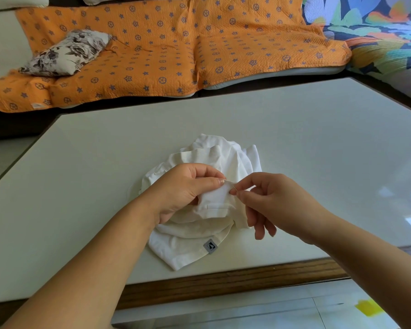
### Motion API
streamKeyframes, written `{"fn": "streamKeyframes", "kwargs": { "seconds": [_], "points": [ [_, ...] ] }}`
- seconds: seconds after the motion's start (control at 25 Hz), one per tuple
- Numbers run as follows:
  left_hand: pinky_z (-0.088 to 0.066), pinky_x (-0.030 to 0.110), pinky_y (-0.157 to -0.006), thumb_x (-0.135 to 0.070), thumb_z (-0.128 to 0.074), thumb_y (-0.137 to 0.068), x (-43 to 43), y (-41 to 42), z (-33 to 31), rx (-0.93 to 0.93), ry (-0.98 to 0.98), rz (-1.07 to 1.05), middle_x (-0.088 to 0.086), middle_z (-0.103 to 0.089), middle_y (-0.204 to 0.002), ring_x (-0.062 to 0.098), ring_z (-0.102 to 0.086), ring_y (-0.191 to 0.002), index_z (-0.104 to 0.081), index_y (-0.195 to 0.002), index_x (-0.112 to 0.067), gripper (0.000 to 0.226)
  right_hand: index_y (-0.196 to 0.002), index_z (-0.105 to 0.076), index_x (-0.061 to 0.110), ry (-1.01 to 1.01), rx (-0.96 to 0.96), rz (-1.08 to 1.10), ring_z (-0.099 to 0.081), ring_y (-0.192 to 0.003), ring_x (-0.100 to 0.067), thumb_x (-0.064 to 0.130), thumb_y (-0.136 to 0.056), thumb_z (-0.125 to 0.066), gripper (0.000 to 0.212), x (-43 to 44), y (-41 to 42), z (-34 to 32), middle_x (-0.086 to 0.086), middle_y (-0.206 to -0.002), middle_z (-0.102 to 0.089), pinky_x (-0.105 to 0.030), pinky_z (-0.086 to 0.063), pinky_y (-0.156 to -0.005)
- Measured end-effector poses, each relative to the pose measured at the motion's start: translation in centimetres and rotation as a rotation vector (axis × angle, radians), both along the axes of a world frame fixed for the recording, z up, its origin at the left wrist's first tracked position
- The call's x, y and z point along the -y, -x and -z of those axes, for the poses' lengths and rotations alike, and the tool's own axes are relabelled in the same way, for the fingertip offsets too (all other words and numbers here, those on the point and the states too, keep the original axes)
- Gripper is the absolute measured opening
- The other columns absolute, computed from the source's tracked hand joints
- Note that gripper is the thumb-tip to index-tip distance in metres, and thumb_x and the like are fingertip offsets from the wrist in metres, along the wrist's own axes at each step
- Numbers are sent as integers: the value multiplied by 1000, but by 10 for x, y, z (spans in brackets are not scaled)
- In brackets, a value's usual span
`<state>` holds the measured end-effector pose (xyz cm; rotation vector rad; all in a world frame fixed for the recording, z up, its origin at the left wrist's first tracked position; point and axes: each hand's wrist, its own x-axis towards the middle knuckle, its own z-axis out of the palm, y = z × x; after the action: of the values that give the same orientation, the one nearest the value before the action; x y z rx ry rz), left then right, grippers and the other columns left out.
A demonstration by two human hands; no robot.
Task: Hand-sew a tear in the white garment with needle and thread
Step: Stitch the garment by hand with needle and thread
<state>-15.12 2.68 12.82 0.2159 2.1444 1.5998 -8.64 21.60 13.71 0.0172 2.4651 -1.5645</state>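
A crumpled white garment (207, 157) lies in the middle of the table, a small grey label (210, 246) on its near hem. My left hand (183, 188) grips a raised fold of the cloth between thumb and fingers. My right hand (271, 200) pinches a thin needle (230, 183) between thumb and forefinger, right at the edge of that fold. The needle's tip lies against the cloth near my left thumb. The thread is too fine to make out, and the tear is hidden in the fold.
The white table (294, 129) has a wooden front edge (223, 279). Behind it stands a sofa under an orange patterned cover (152, 55), with a flowered cushion (64, 53) on its left. A colourful leafy cover (377, 32) lies at the far right.
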Motion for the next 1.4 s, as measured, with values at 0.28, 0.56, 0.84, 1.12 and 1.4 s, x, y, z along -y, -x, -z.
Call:
{"fn": "streamKeyframes", "kwargs": {
  "seconds": [0.28, 0.56, 0.84, 1.12, 1.4],
  "points": [
    [-46, 39, -83, -19, -69, -90, 1, 0, 1, -12, 8, 12, 2, -71, -88, 18, -62, -86, -75, -89, -23, 8, -95, -66, 17, 2, 4, -4, -61, -44, -19, 17, -98, -56, 11, 1, 2, 2, -5, -57, -66, -23, -42, -40],
    [-46, 41, -85, -19, -69, -90, 1, 0, 0, -21, 17, 10, 6, -70, -91, 21, -61, -88, -75, -90, -22, 8, -95, -66, 18, 21, 3, 2, -61, -43, -20, 20, -98, -58, 10, 1, 2, 3, -6, -57, -65, -23, -42, -40],
    [-47, 42, -87, -20, -69, -90, 1, -1, 0, -49, 33, 32, 4, -72, -89, 19, -62, -87, -77, -86, -25, 10, -94, -67, 16, 16, 8, 18, -61, -43, -19, 20, -98, -58, 11, 2, 3, 5, -5, -55, -65, -23, -43, -40],
    [-48, 29, -77, -19, -69, -90, -1, -3, 0, -65, 34, 33, -5, -74, -79, 8, -64, -77, -75, -85, -24, 10, -93, -67, 15, 11, 12, 24, -59, -41, -17, 21, -98, -59, 11, 3, 3, 5, -3, -53, -64, -22, -42, -39],
    [-45, 11, -62, -18, -69, -90, -2, -4, -1, -97, 51, 46, -12, -72, -72, -4, -63, -66, -73, -88, -23, 7, -93, -65, 15, 7, 11, 38, -59, -42, -18, 21, -99, -57, 11, 5, 4, 7, -4, -54, -66, -21, -42, -39]
  ]
}}
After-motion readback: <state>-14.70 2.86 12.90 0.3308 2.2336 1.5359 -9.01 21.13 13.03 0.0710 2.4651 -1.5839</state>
